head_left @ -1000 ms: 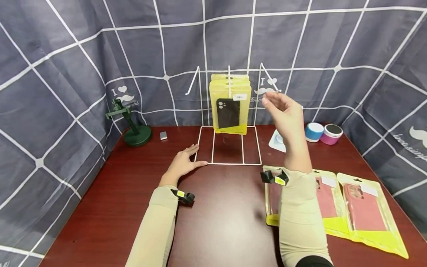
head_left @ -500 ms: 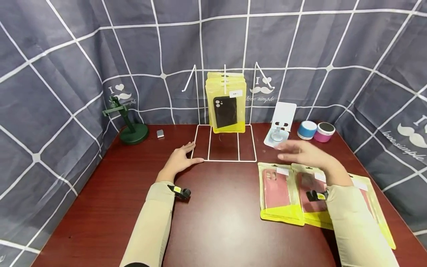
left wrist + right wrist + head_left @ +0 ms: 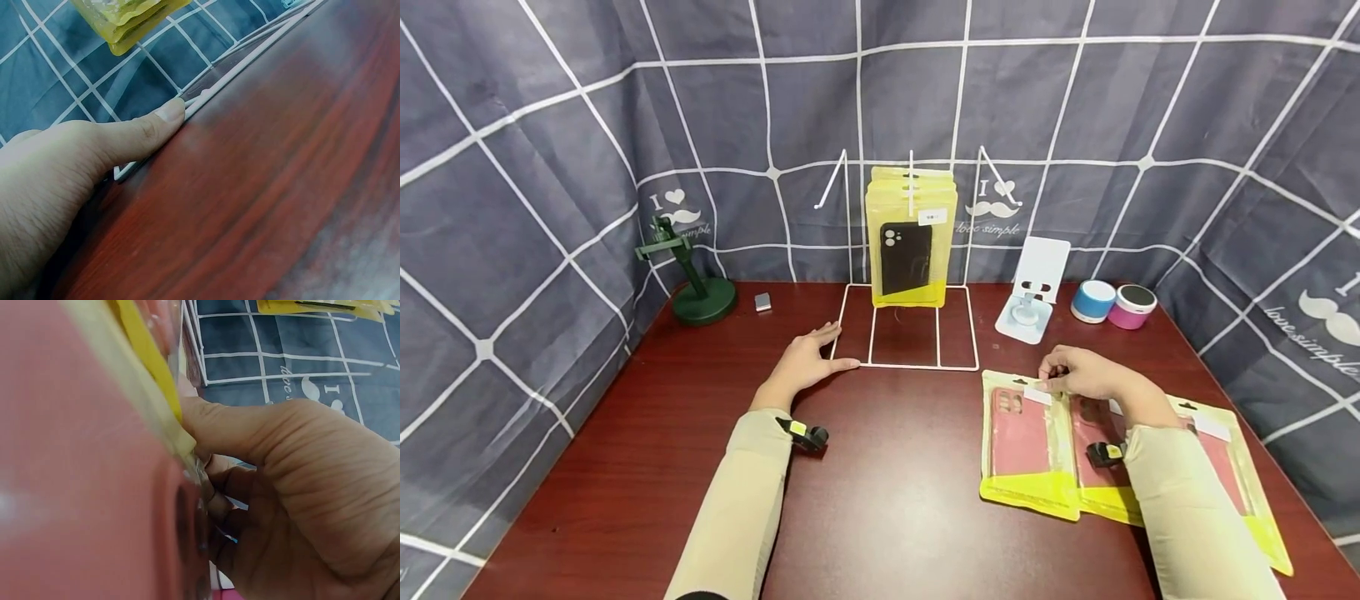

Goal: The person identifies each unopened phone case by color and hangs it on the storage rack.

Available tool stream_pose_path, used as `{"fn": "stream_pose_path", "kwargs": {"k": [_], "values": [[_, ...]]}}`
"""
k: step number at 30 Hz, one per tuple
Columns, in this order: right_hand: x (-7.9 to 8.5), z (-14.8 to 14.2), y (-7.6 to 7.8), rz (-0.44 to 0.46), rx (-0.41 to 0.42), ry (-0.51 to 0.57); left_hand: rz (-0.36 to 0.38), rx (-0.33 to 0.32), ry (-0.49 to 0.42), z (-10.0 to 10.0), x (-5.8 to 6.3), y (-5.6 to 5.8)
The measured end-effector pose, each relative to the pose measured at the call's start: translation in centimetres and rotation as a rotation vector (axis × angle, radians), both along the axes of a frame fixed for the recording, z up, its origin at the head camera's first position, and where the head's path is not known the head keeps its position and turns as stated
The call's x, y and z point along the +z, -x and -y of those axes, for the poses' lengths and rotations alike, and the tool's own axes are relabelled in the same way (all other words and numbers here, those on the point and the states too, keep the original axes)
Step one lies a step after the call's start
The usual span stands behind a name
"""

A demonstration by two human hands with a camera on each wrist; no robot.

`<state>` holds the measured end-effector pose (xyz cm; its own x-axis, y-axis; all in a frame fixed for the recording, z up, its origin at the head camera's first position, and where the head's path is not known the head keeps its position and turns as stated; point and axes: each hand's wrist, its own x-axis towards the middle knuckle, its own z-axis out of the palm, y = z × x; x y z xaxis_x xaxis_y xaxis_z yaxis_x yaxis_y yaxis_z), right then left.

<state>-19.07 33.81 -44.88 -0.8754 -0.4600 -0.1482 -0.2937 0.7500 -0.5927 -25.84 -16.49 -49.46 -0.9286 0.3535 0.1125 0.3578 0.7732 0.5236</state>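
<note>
In the head view, my left hand [image 3: 801, 364] rests at the front left corner of the white wire rack [image 3: 917, 367], fingers straight and thumb along the front bar. The left wrist view shows that thumb [image 3: 140, 134] touching the wire. At the right, my right hand [image 3: 1086, 373] pinches the upper right corner of the leftmost packaged pink phone case [image 3: 1021, 437]. Its thumb [image 3: 231, 428] lies against a bag edge in the right wrist view; the fingertips are partly hidden. A second packaged pink case [image 3: 1093, 454] lies under the hand and wrist.
Packaged black phone cases [image 3: 906, 258] hang from the rack's middle hook. Another pink case package [image 3: 1217, 458] lies far right, partly under the sleeve. Behind stand a white phone stand [image 3: 1037, 267], blue speaker [image 3: 1093, 300], pink speaker [image 3: 1131, 307] and green stand [image 3: 700, 296].
My right hand has come down from beside the rack's right hook to the pink case packages and taken hold of the leftmost one's corner. The left hand stays on the rack.
</note>
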Motion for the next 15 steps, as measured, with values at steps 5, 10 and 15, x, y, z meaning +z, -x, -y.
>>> {"fn": "stream_pose_path", "kwargs": {"k": [5,10,15], "values": [[-0.2,-0.3,0.1,0.0,-0.042,0.072,0.002,0.001,-0.001,0.0,-0.1,0.1],[-0.5,-0.7,0.6,-0.069,-0.139,0.198,0.022,0.012,-0.011,0.0,-0.2,0.0],[-0.2,-1.1,0.6,-0.068,-0.215,0.284,0.033,0.016,-0.014,-0.1,0.0,-0.1]]}}
